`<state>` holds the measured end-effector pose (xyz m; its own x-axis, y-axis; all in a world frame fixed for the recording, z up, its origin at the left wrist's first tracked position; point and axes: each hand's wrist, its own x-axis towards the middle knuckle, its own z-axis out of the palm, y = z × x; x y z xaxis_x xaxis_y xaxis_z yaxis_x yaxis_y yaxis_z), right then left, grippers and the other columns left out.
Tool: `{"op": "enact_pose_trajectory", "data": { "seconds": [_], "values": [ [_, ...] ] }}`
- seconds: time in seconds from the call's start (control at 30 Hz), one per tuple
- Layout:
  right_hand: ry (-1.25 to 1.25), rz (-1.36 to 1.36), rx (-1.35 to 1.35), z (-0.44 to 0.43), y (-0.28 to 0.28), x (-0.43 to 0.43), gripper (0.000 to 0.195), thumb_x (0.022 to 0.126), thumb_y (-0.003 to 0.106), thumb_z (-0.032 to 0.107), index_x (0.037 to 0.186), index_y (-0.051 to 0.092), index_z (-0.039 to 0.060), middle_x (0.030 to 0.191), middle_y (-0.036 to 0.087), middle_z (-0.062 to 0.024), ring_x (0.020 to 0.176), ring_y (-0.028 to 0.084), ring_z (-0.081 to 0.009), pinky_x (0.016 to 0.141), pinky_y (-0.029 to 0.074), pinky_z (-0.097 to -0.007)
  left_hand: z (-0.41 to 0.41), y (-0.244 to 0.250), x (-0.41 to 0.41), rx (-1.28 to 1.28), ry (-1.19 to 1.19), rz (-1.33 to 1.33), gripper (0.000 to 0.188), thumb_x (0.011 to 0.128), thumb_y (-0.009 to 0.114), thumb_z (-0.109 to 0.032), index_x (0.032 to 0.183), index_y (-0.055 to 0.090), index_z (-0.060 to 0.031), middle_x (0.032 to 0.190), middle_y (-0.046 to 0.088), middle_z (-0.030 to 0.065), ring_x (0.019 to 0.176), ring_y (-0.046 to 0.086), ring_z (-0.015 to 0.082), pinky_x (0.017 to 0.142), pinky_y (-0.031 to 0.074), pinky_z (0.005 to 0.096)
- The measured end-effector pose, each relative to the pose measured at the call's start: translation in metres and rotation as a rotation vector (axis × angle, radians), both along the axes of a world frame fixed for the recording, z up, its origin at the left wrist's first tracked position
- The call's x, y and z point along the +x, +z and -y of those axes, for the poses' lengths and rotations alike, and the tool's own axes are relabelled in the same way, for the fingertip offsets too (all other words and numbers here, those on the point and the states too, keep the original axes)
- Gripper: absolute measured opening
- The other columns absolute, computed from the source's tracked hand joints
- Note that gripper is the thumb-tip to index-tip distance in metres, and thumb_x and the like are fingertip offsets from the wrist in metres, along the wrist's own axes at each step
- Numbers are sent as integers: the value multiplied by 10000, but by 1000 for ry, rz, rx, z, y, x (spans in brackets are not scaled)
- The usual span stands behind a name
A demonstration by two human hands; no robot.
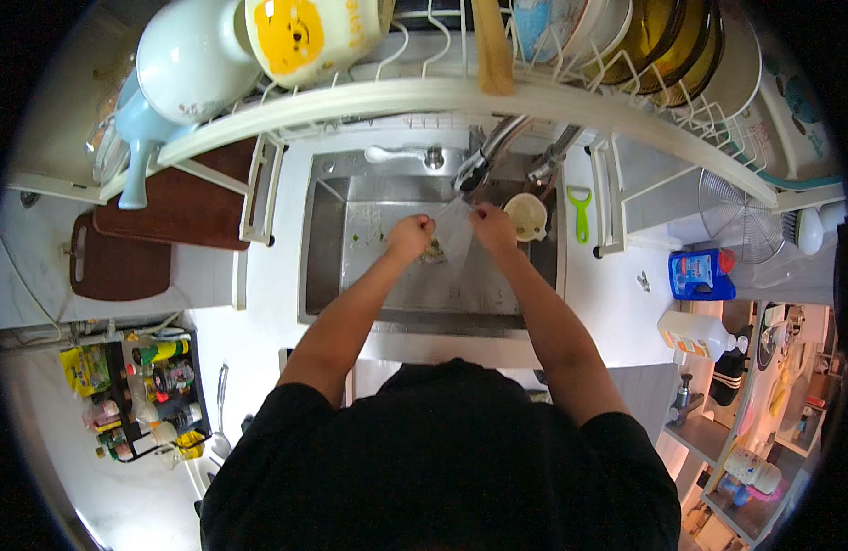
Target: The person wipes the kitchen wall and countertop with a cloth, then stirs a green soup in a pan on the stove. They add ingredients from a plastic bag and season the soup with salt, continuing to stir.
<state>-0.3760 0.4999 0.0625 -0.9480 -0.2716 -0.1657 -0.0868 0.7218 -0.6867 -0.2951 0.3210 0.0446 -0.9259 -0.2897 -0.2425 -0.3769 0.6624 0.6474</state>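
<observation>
Over the stainless steel sink (396,296), my left hand (411,237) and my right hand (493,226) each pinch the upper edge of a clear plastic bag (457,237). The bag hangs between them. Some greenish scraps (434,252) show at its lower left; whether they are all inside the bag I cannot tell. Small pale and green bits (362,231) lie on the sink floor left of my left hand. A cream strainer basket (526,217) sits in the sink's right side, just beside my right hand. The faucet (489,155) reaches over the sink behind the bag.
A white dish rack (410,96) with mugs, bowls and plates spans above the sink. Right of the sink lie a green peeler (581,215), a blue bottle (701,274) and a white jug (696,335). Brown cutting boards (121,265) stand at left, near a rack of condiments (165,399).
</observation>
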Motion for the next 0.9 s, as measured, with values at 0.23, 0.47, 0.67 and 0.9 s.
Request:
{"op": "enact_pose_trajectory", "data": {
  "seconds": [0.23,0.47,0.67,0.9],
  "values": [
    [29,93,12,-5,-15,1,293,827,568,318,910,630,43,814,656,-165,776,633,-365,689,492,-444,-10,11,-7,58,-42,55,302,850,527,-326,806,635,-47,787,645,176,773,609,390,690,484,449],
    [81,-139,-160,-3,-40,19,301,830,564,314,860,590,15,748,620,-166,681,600,-348,639,464,-432,-20,18,0,-14,-76,34,333,841,522,-334,780,642,-30,802,640,198,769,612,389,708,484,463],
    [2,75,-220,16,6,21,315,863,531,319,901,605,15,825,636,-189,731,611,-380,681,482,-445,-21,40,-10,19,-44,67,330,836,525,-325,758,642,-27,806,637,207,795,606,405,724,477,467],
    [-39,60,-158,12,-13,26,315,859,530,312,884,598,5,811,630,-197,732,605,-387,669,472,-450,-22,34,8,48,43,71,318,843,513,-323,804,661,-44,824,653,193,814,614,399,745,476,464]
  ]
}}
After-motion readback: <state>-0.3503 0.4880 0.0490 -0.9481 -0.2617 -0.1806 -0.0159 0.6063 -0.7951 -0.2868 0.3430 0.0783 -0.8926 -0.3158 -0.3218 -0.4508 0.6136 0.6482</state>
